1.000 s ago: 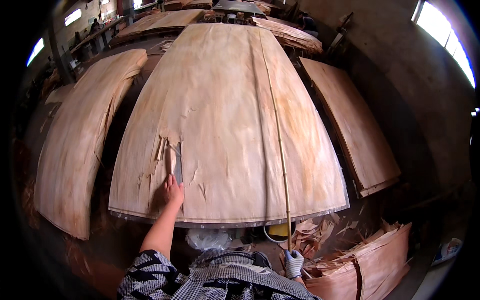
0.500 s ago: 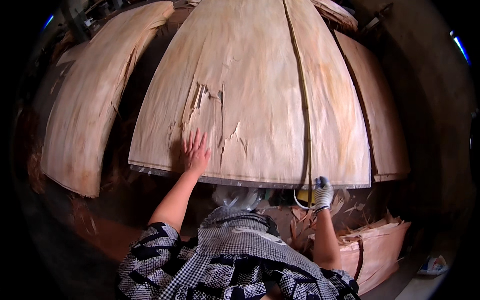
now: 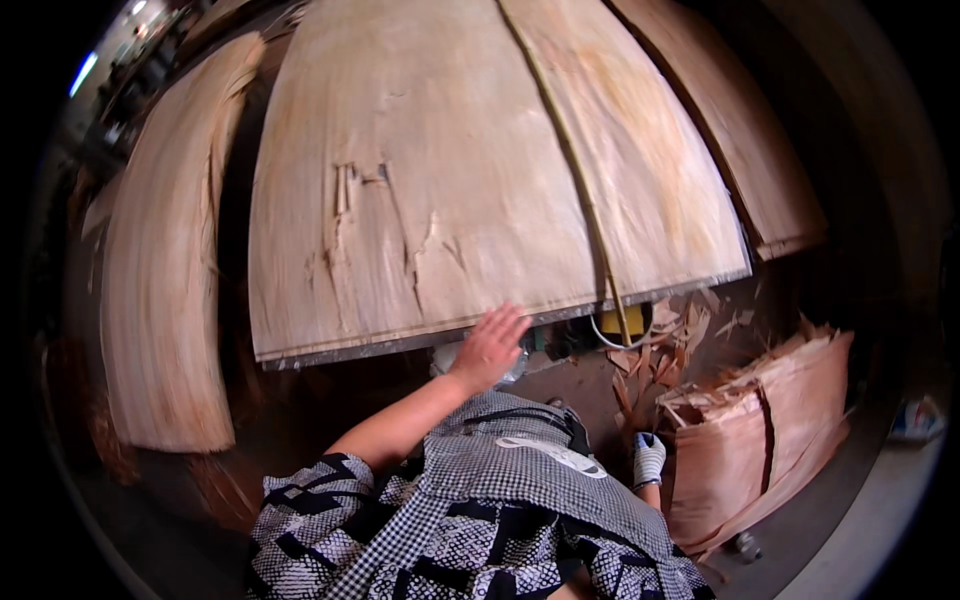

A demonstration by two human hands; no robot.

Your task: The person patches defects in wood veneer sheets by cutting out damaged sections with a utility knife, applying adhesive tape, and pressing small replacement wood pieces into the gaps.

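Big veneer sheet [image 3: 450, 170] lies flat on top of a stack, filling the far and middle of the view; its near edge runs just past the left hand [image 3: 490, 345]. Left hand is bare, fingers spread apart and flat, fingertips resting on that near edge, clamped on nothing. Right hand [image 3: 648, 458] wears a white glove and hangs low near right beside the sack of scraps [image 3: 760, 440]; cannot tell whether it is closed or holds anything. Sheet looks thin, light and floppy, and brittle: a patch of splits and lifted splinters [image 3: 370, 225] sits far-left of the hand, so it would likely tear along the grain if pulled there. Judgement: best taken at the sound near edge with a wide flat grip, away from the cracks. A thin strip [image 3: 570, 170] runs near-to-far across the sheet on the right. Another veneer pile [image 3: 165, 300] stands on the left, apart. Against half a second ago: left hand has slid right along the near edge, away from the cracked patch; the gloved right hand has dropped from the strip's near end down toward the sack.
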